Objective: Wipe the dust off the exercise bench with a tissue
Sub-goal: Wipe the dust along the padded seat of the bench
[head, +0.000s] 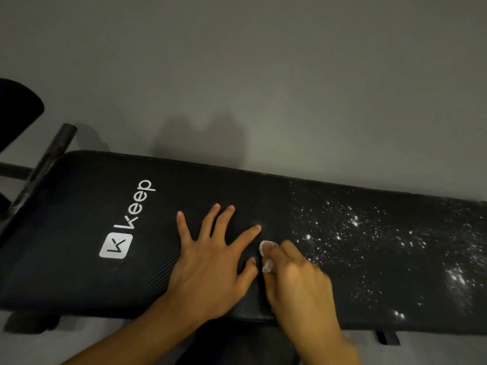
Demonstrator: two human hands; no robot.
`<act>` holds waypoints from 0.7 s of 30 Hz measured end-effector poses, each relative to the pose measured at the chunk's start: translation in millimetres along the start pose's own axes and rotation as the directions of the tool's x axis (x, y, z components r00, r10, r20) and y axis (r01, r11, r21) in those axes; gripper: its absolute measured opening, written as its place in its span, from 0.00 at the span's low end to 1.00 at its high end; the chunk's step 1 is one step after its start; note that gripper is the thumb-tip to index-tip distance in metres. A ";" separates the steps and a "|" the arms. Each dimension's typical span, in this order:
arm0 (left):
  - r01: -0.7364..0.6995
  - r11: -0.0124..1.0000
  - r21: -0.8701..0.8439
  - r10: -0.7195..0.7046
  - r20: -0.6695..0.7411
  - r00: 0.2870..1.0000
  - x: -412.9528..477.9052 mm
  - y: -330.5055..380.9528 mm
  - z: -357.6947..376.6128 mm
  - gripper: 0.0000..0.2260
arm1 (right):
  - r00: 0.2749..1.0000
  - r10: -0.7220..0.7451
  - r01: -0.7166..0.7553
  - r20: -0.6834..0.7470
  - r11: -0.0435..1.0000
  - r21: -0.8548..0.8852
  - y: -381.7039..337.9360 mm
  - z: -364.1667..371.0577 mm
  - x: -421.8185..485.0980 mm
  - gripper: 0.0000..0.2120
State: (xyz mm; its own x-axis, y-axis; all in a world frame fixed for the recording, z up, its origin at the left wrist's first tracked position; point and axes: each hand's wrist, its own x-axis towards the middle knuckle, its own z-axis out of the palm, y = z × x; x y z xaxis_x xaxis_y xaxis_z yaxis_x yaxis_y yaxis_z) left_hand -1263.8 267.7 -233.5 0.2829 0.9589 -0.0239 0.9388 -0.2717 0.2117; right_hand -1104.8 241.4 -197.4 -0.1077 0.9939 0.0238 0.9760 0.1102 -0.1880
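Far left: a black pad (18, 106) and a dark metal bar (51, 154) stand at the end of the bench.
Bench: the long black bench (66, 280) runs across the room from left to right, close to a plain grey wall (237, 61).
Name on the bench: white letters (126, 225) spell "Keep", with a small white square next to them.
Left hand: the left hand (210, 267) lies flat on the bench just right of the letters. Its fingers are straight and spread wide, and it holds nothing.
Tissue: the small white tissue (267, 255) is bunched up on the middle of the bench, just beside the left thumb. Only a bit of it peeks out.
Right hand: the right hand (297, 280) curls its fingers round the tissue and presses it on the bench. The hand looks blurry.
Dust: lots of little white specks of dust (369, 233) cover the right part of the bench. The left part looks dark and clean.
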 end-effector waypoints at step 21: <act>-0.114 0.992 -0.050 0.112 -0.047 0.993 -4.7 -0.4 1.5 0.23 | 0.976 0.114 -0.113 -0.186 0.993 0.013 6.5 16.2 -17.3 0.14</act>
State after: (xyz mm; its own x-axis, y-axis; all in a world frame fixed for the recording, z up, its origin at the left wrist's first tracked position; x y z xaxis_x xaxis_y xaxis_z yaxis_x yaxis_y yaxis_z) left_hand -1265.2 263.2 -234.9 0.3763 0.9254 0.0460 0.8896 -0.3747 0.2612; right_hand -1099.7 225.0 -214.9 0.0414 0.9819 0.1848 0.9794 -0.0033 -0.2020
